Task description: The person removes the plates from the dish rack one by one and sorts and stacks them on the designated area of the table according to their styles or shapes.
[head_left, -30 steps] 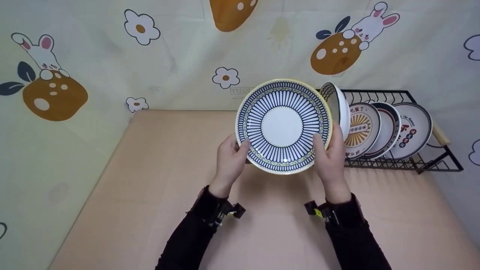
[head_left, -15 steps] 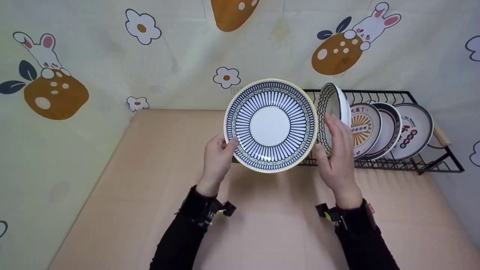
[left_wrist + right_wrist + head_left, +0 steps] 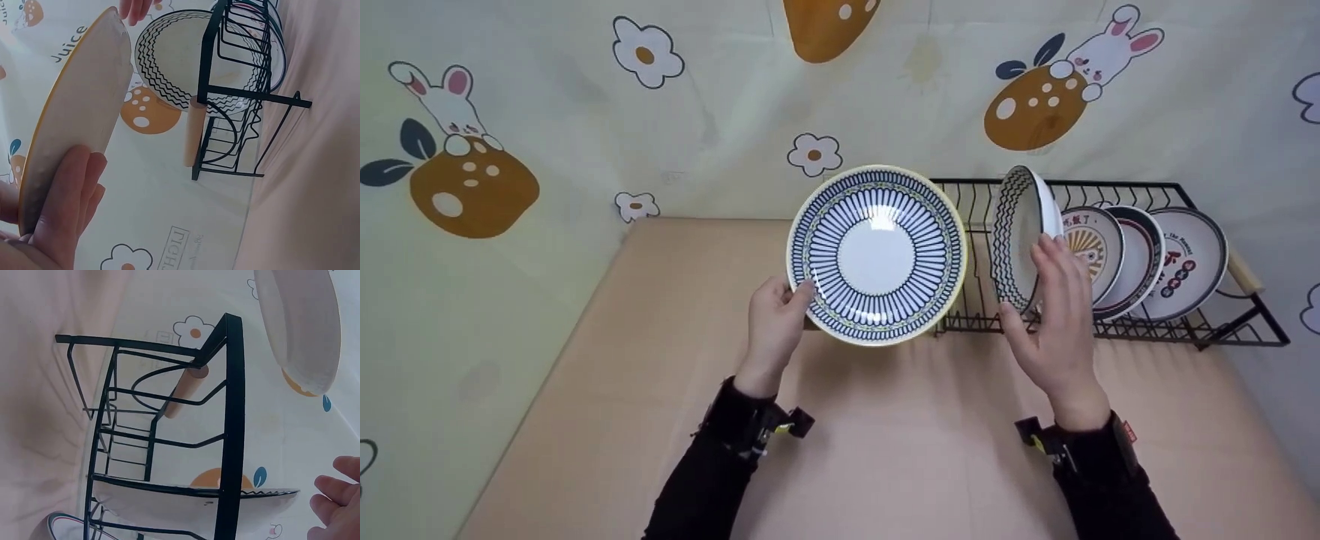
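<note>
My left hand (image 3: 772, 322) grips a round plate (image 3: 877, 259) at its lower left rim, thumb on the patterned face and fingers behind. The plate has a blue-and-white petal pattern and a yellow edge; it is tilted up, facing me. In the left wrist view the plate's white underside (image 3: 90, 95) shows with fingers against it. My right hand (image 3: 1061, 330) holds nothing, its fingers extended in front of a deep bowl (image 3: 1018, 240) with black wavy lines inside. That bowl stands on edge in the black wire dish rack (image 3: 975, 328). The right wrist view shows the right fingertips (image 3: 329, 506) apart from the bowl's rim.
Right of the bowl stand a plate with an orange sunburst (image 3: 1084, 244), a dark-rimmed dish (image 3: 1129, 289) and a white plate with red print (image 3: 1181, 262). The rack has a wooden handle (image 3: 1243, 274) at its right end. A printed cloth (image 3: 720, 135) hangs behind.
My right hand has let go of the plate and moved right, in front of the bowl. My left hand has carried the plate left, uncovering the bowl and the rack's left part.
</note>
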`<state>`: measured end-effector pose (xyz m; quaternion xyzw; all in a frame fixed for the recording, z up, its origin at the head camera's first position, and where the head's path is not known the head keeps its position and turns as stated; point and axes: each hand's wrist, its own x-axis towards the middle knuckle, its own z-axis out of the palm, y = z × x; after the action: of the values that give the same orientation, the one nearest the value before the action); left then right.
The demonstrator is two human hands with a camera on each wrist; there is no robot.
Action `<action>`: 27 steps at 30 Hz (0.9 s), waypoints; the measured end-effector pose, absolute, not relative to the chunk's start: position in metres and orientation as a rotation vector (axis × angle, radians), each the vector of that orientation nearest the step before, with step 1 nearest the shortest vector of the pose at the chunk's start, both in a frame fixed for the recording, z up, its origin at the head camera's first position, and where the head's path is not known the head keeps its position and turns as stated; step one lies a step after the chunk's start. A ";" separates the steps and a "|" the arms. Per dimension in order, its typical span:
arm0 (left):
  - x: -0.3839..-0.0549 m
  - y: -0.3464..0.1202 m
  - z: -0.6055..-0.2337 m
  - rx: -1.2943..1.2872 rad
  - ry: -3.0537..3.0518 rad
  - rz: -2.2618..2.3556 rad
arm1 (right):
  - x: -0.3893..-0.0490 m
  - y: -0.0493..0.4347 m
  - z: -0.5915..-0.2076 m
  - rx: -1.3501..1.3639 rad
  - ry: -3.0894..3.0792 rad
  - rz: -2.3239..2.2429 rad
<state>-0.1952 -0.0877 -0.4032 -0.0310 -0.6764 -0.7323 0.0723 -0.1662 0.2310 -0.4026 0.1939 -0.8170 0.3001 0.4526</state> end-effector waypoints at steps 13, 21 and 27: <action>-0.194 -0.115 -0.414 0.039 -2.029 -2.204 | -0.159 0.252 -0.411 0.438 -2.101 0.665; -0.194 -0.136 -0.424 0.143 -2.083 -2.153 | -0.157 0.262 -0.417 0.446 -2.175 0.626; -0.194 -0.150 -0.430 0.194 -2.100 -2.131 | -0.155 0.268 -0.422 0.444 -2.215 0.629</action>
<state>-0.1944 -0.1497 -0.4296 0.0647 -0.6986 -0.7089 0.0718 -0.1552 0.2684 -0.4221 0.1746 -0.8705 0.2474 0.3879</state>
